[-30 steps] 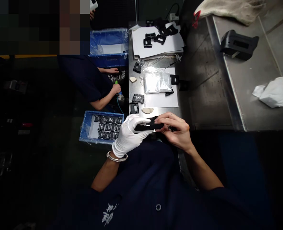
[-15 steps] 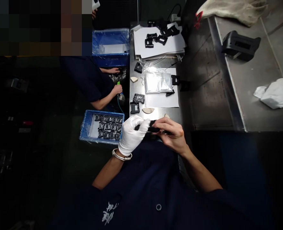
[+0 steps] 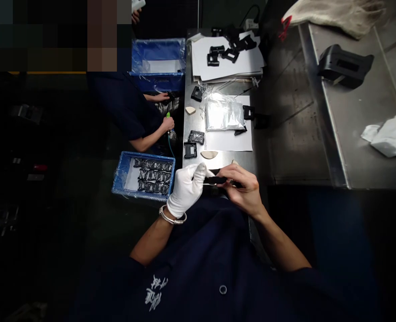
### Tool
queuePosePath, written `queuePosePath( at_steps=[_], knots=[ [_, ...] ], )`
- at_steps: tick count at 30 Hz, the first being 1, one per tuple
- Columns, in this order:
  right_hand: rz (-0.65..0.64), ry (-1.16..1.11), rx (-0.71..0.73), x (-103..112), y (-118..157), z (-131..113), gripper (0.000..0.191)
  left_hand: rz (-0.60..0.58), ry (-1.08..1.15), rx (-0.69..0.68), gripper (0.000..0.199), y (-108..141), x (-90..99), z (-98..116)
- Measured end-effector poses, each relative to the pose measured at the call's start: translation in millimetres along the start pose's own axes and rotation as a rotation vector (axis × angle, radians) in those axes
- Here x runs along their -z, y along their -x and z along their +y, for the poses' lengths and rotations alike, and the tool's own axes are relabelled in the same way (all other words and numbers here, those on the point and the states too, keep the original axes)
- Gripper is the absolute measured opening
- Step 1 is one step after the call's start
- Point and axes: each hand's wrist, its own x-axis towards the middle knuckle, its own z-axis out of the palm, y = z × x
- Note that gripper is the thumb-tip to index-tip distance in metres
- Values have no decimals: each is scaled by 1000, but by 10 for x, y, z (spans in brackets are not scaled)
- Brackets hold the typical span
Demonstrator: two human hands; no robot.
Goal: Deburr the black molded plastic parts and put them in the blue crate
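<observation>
Beyond the hands, a narrow silvery metal table point(image 3: 188, 123) runs up the centre of the frame, bearing a flat stack of shiny clear plastic bags point(image 3: 223, 115), a cream half-moon pad point(image 3: 209, 154) and a black rectangular plastic frame point(image 3: 190, 150). Left of centre sits a blue plastic crate point(image 3: 117, 179) with rows of wrapped black parts point(image 3: 154, 175).

At mid-frame, the bare right hand point(image 3: 241, 182) pinches a slim black part point(image 3: 214, 180). The white-gloved left hand point(image 3: 185, 190) bunches bent fingers at its left end; whether they grip is unclear. Fingers cover both ends. Its long axis lies roughly level, left to right; which end is front cannot be told.
</observation>
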Motion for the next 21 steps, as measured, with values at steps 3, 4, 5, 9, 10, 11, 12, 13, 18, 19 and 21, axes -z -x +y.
queuePosePath(
  at_steps=[3, 4, 5, 9, 10, 11, 12, 13, 18, 19, 21],
  knots=[
    [1, -19, -12, 6, -5, 18, 34, -101, -23, -61, 21, -7, 16, -12],
    [-3, -20, -8, 0, -2, 21, 33, -95, -43, -82, 18, -10, 15, -17],
    [-4, -19, -5, -10, 3, 23, 32, -74, -59, -96, 17, -11, 9, -24],
    [2, -6, -20, -60, 31, 19, 31, 37, -80, -30, 30, -9, -46, -38],
    [-1, -4, -21, -64, 35, 19, 32, 49, -67, 17, 35, -7, -57, -38],
    [-5, -6, -18, -64, 37, 21, 32, 54, -49, 62, 39, -4, -62, -37],
    [-8, -10, -16, -58, 36, 25, 33, 49, -25, 92, 42, 0, -62, -38],
    [-6, -17, -19, -50, 34, 30, 34, 36, -1, 103, 44, 5, -56, -40],
    [6, -31, -46, 1, 13, 58, 34, -38, 60, 47, 47, 19, 10, -67],
    [8, -29, -45, 8, 9, 59, 34, -46, 64, 42, 47, 16, 23, -69],
    [11, -22, -45, 18, 2, 56, 33, -85, 59, 22, 44, 3, 40, -59]
  ],
)
